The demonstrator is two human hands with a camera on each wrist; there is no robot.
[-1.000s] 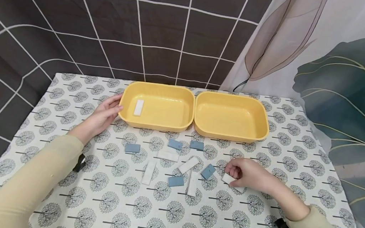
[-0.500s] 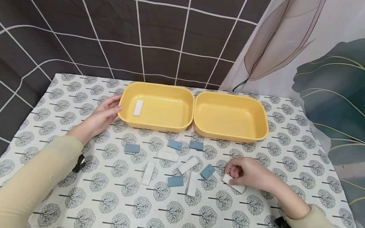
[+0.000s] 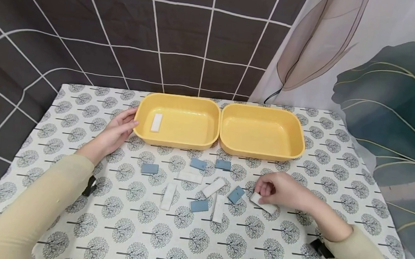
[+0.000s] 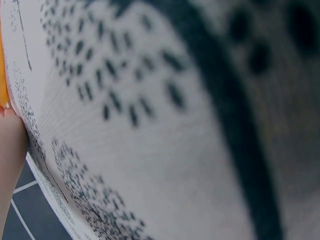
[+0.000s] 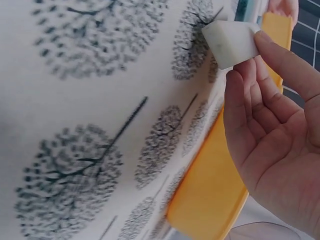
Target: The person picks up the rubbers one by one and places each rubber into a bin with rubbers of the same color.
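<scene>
My right hand (image 3: 285,190) pinches a white rectangular block (image 3: 264,203) between thumb and fingers, at the right of the scattered pieces. In the right wrist view the thumb presses one face of the white block (image 5: 230,42), with the fingers at its other side. My left hand (image 3: 115,132) touches the left end of the left yellow bin (image 3: 175,144), its fingers loosely extended and the thumb at the rim. One white block (image 3: 156,122) lies inside that bin. Close to my right hand sits a blue block (image 3: 236,195).
A second yellow bin (image 3: 260,154) stands side by side with the first. Between me and the bins lie several blue blocks, including a blue block (image 3: 199,206), and several white blocks, including a white block (image 3: 168,196). A tree-print cloth (image 3: 162,233) covers the table.
My right hand has shifted slightly toward the bins, and the white block it pinches has moved a little with it. My left hand keeps its place at the left bin.
</scene>
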